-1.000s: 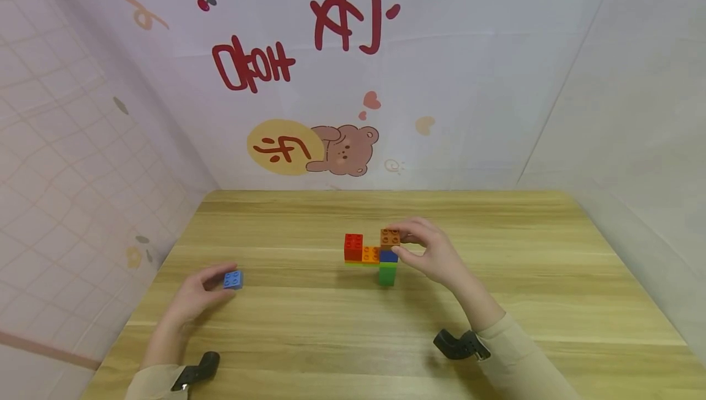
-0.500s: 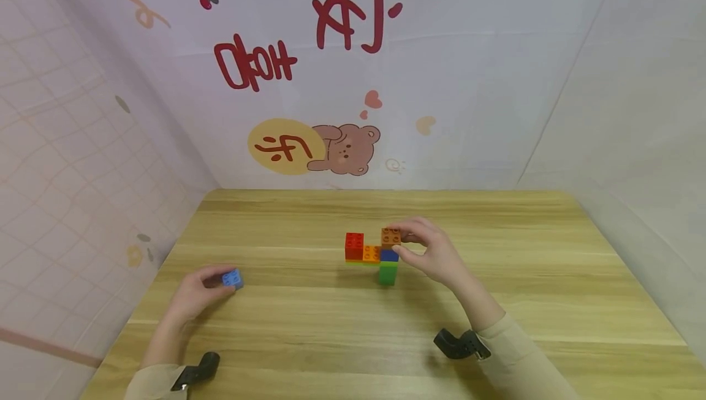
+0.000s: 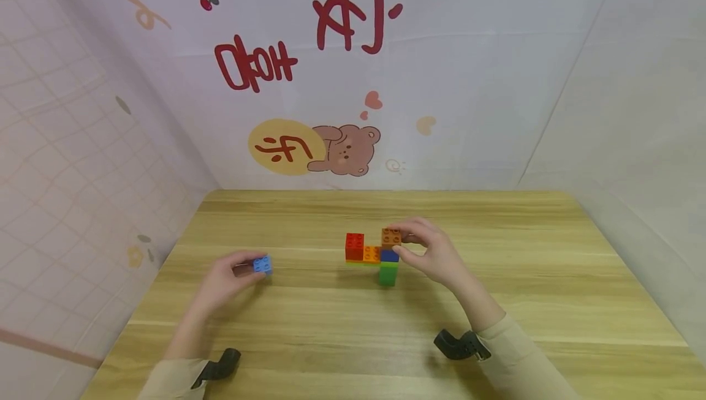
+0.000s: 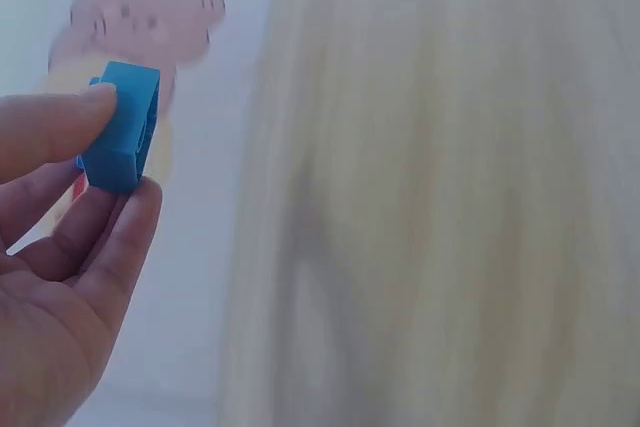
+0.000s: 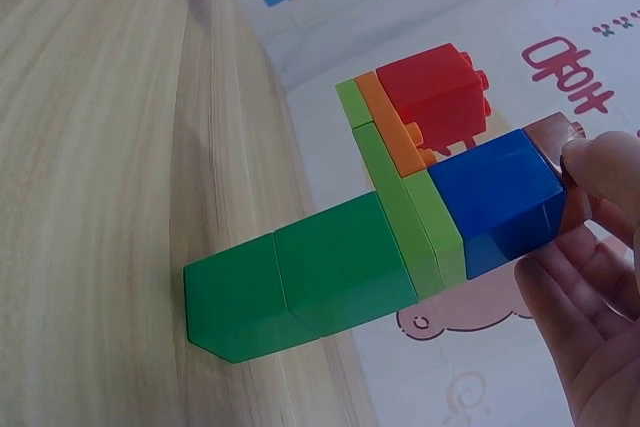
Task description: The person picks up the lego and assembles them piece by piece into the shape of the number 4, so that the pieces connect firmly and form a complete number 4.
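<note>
My left hand (image 3: 227, 276) pinches a light blue toy brick (image 4: 122, 129) between thumb and fingers, above the left part of the table. The brick's open underside faces right in the left wrist view. My right hand (image 3: 430, 250) grips the brown brick (image 3: 391, 237) on top of a brick structure. Below the brown brick sits a dark blue brick (image 5: 497, 199), then thin lime green pieces (image 5: 408, 212), then two stacked green bricks (image 5: 300, 292) standing on the table. A flat orange piece (image 3: 372, 254) and a red brick (image 3: 354, 247) extend to the left on the lime layer.
The wooden table (image 3: 309, 339) carries the structure near its middle. A white printed cloth (image 3: 469, 81) rises behind the far table edge and along both sides. Black camera mounts (image 3: 462, 345) sit on both wrists.
My left hand has lifted the light blue brick and carried it to the right and farther forward, after tilting it in the grasp. My right hand stays on the brown brick; the structure stands still.
</note>
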{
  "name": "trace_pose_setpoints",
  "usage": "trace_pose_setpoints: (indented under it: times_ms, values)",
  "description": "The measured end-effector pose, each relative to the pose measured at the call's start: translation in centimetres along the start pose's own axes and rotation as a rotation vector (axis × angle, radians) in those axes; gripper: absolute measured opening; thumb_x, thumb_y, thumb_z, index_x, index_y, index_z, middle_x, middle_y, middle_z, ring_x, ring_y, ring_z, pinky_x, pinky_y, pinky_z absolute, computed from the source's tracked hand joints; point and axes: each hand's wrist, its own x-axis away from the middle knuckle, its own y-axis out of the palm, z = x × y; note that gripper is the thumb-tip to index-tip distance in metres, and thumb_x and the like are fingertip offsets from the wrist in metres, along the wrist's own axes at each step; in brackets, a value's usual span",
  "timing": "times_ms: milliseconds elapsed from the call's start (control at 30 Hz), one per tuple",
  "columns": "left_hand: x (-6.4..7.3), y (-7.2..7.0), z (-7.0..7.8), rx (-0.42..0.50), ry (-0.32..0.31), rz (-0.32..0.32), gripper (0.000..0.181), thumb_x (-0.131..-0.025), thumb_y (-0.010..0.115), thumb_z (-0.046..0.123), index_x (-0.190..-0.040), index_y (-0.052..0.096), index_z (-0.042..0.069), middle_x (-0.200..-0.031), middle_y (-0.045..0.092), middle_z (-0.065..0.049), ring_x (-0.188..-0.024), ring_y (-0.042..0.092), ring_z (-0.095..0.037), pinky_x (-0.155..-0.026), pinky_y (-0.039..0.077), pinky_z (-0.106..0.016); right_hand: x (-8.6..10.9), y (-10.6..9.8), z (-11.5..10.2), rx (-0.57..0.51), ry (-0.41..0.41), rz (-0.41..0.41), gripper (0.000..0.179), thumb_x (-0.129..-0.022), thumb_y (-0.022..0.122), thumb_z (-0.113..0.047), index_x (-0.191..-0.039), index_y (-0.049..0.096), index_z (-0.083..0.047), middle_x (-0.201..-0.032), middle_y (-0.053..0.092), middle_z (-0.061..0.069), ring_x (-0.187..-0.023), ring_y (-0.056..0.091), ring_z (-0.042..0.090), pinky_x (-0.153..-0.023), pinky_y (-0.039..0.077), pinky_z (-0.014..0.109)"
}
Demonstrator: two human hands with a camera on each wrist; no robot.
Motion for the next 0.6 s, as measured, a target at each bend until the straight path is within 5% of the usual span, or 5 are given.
trace_pose_setpoints:
  times_ms: [300,467,600]
  values:
    - [-2.2,3.6,4.5,0.047,0.126,-0.114,0.035,-0.086,0.076,0.002,-0.12,0.069,-0.002,-0.116,0.066,-0.017,-0.101,0.065,-0.033,-0.086,0.056,-0.034,0.1,0.0,0.0,-0.005,0.013,0.004,0.037,-0.082,0.072,0.013,-0.118,0.066,0.007,-0.111,0.062,0.019,-0.093,0.065,0.03,-0.086,0.055,0.046]
    - [-3.3,5.1,7.1,0.076,0.189,-0.13,0.035,-0.086,0.076,0.003,-0.121,0.069,0.003,-0.116,0.066,-0.01,-0.102,0.064,-0.028,-0.092,0.052,-0.045,0.0,0.0,0.0,-0.012,0.012,0.004,0.037,-0.082,0.072,0.013,-0.118,0.066,0.007,-0.111,0.062,0.02,-0.093,0.065,0.031,-0.086,0.055,0.046]
    - [-3.9,5.9,9.2,0.098,0.234,-0.12,0.036,-0.085,0.077,0.004,-0.121,0.07,0.005,-0.115,0.066,-0.007,-0.102,0.065,-0.024,-0.094,0.052,-0.039,0.0,-0.1,0.0,-0.012,0.012,0.005,0.037,-0.082,0.073,0.013,-0.118,0.066,0.007,-0.11,0.062,0.019,-0.093,0.065,0.03,-0.086,0.055,0.046]
